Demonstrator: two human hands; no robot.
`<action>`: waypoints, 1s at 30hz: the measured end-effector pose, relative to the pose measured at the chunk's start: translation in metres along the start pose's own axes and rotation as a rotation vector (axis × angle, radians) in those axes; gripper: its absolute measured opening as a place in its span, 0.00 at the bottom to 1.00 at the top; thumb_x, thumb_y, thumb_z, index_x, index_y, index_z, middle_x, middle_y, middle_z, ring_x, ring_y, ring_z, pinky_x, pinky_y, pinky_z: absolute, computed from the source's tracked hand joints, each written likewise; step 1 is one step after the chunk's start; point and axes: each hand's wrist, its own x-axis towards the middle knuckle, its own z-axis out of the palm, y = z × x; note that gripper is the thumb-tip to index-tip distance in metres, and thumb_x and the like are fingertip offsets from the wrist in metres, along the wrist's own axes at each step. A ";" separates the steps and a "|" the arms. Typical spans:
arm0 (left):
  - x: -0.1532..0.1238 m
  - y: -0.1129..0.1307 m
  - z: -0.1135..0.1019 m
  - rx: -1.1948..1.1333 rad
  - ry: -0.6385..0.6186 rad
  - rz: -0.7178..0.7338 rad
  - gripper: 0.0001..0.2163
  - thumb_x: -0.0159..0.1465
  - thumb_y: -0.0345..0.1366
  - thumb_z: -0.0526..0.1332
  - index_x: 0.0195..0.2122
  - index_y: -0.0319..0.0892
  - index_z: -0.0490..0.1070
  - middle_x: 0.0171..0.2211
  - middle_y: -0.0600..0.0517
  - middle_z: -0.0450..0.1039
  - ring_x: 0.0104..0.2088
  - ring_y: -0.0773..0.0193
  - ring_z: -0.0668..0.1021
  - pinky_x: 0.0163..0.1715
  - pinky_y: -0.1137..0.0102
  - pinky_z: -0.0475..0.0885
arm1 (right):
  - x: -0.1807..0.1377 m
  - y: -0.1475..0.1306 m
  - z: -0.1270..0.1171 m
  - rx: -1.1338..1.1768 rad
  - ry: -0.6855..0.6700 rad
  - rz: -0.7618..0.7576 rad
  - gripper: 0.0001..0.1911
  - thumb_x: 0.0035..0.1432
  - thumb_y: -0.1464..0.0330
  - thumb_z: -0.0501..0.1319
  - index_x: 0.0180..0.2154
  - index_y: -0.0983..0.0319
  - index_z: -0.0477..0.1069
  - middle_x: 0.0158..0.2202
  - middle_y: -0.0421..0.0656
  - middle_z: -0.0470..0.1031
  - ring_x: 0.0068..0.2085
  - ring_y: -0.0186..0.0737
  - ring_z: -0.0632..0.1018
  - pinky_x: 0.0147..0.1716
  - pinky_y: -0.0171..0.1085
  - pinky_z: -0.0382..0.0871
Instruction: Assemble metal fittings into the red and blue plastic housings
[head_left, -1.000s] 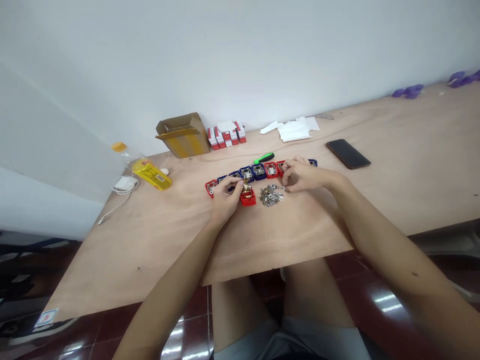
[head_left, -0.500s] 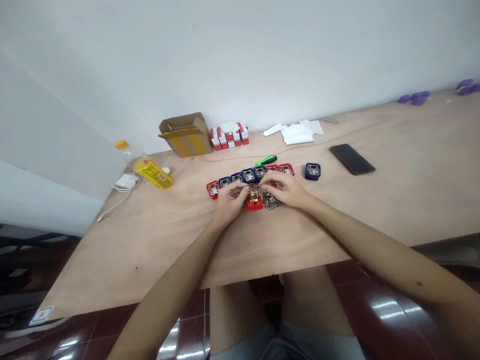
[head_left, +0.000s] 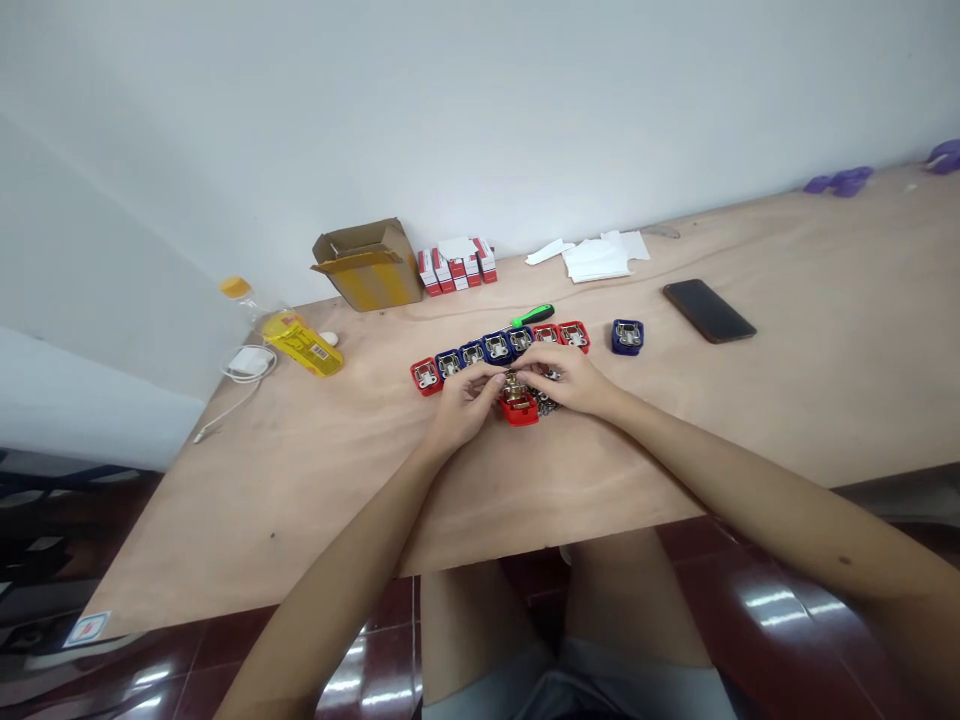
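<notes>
- Seated worker's left hand (head_left: 465, 405) and right hand (head_left: 566, 381) meet at a red plastic case (head_left: 519, 410) on a plywood table (head_left: 757, 420).
- Fingers of both hands curl narrowly around a brass-coloured metal fitting (head_left: 514, 388) standing on that case; whether either hand grips it cannot be told.
- A heap of small silver metal parts (head_left: 550, 403) lies partly hidden at the case's 2 o'clock, beneath the right hand.
- A row of red and navy-blue plastic cases with silver latches (head_left: 495, 348) runs just behind, from 10 to 1 o'clock.
- A lone navy-blue plastic case (head_left: 627, 337) sits at 2 o'clock, a black smartphone (head_left: 709, 311) beyond it.
- A green-and-black screwdriver (head_left: 534, 315) lies at 12 o'clock.
- A brown cardboard box (head_left: 367, 265) and small red-and-white cartons (head_left: 454, 267) stand at 11 o'clock; a yellow plastic bottle (head_left: 300, 342) lies at 9 o'clock.
</notes>
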 end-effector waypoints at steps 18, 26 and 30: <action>-0.002 -0.002 0.003 0.048 0.030 0.048 0.14 0.70 0.48 0.69 0.41 0.41 0.84 0.37 0.47 0.84 0.34 0.63 0.85 0.36 0.68 0.84 | -0.002 -0.001 0.004 0.018 -0.003 0.098 0.10 0.71 0.63 0.65 0.41 0.60 0.83 0.36 0.45 0.84 0.37 0.44 0.81 0.38 0.43 0.74; -0.003 -0.001 0.001 0.144 0.046 0.100 0.14 0.71 0.47 0.68 0.40 0.40 0.83 0.37 0.46 0.84 0.35 0.62 0.85 0.34 0.69 0.82 | 0.002 0.002 -0.009 -0.014 -0.038 0.027 0.13 0.74 0.62 0.62 0.37 0.59 0.81 0.35 0.44 0.83 0.37 0.44 0.79 0.41 0.45 0.74; -0.001 -0.003 -0.003 0.199 0.104 0.092 0.13 0.72 0.46 0.66 0.40 0.41 0.82 0.37 0.47 0.83 0.34 0.62 0.85 0.35 0.69 0.82 | 0.004 0.017 -0.047 -0.226 -0.058 0.037 0.15 0.75 0.61 0.59 0.41 0.57 0.82 0.41 0.48 0.83 0.45 0.51 0.79 0.52 0.53 0.71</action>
